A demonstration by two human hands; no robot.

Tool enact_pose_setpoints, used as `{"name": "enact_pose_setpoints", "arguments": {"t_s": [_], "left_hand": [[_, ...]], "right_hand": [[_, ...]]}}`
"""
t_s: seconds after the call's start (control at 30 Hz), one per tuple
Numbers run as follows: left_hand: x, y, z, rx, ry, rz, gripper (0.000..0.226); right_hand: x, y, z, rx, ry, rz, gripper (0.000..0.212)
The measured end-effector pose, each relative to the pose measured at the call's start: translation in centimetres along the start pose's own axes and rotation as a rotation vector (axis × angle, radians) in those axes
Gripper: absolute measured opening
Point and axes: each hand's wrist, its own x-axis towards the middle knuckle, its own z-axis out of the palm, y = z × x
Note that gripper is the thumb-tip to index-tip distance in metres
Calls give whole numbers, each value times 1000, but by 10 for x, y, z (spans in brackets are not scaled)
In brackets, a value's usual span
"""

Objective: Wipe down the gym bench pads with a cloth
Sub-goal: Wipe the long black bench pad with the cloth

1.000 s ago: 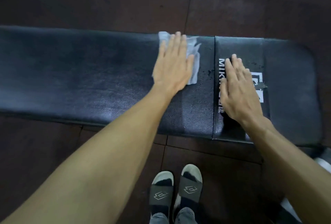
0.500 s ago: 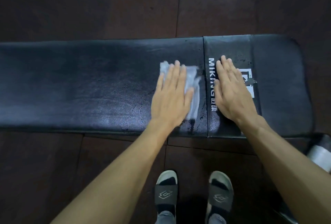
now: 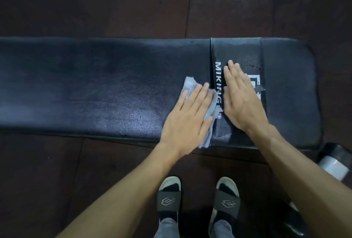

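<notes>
A long black bench pad (image 3: 95,85) runs across the view, damp and shiny near its front edge. To its right lies a shorter black pad (image 3: 289,89) with white lettering and a logo. My left hand (image 3: 188,119) lies flat with straight fingers on a pale grey cloth (image 3: 189,83), pressing it on the long pad beside the seam. The cloth reaches the pad's front edge, mostly hidden under the hand. My right hand (image 3: 242,99) rests flat on the short pad, over the lettering, fingers straight.
Dark rubber floor tiles (image 3: 133,5) surround the bench. My feet in black and white slides (image 3: 168,197) stand on the floor just in front of the seam. A black and white cylinder (image 3: 335,163) sits low at the bench's right end.
My left hand has dragged the cloth from the far edge of the long pad toward the near edge, leaving a wet streak. My right hand has stayed on the short pad.
</notes>
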Motion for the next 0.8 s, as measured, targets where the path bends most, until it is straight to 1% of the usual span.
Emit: {"name": "enact_pose_setpoints", "arguments": {"t_s": [0.07, 0.1, 0.17, 0.27, 0.33, 0.37, 0.4, 0.5, 0.53, 0.63, 0.7, 0.8], "left_hand": [[-22, -12, 1, -6, -18, 22, 64], [-28, -23, 1, -15, -12, -17, 65], [-27, -48, 0, -36, 16, -203, 65], [5, -83, -5, -30, 67, -496, 68], [28, -86, -8, -10, 105, -604, 69], [31, -80, -8, -6, 118, -608, 69], [27, -72, -7, 5, 116, -566, 70], [-28, -35, -1, 26, 28, -280, 70], [-51, -29, 1, 15, 6, -217, 70], [-100, -42, 11, -5, 26, -122, 64], [-117, -70, 13, -26, 79, -175, 60], [-115, -121, 4, -115, 116, -429, 61]], "right_hand": [[0, -1, 0, 4, -7, 13, 55], [0, -1, -1, 3, -12, 18, 55], [0, -2, -1, -7, -22, 22, 55], [-2, -5, -2, -24, -34, 41, 55], [-3, -7, -1, -49, -29, 52, 55], [-4, -9, 0, -63, -28, 57, 56], [-5, -11, 2, -76, -29, 63, 58], [-6, -18, 5, -108, -23, 97, 61], [-6, -21, 5, -111, -21, 109, 61], [-7, -25, 6, -135, -11, 149, 62], [-7, -27, 8, -162, -9, 155, 63], [-7, -28, 9, -180, -11, 161, 64]]}}
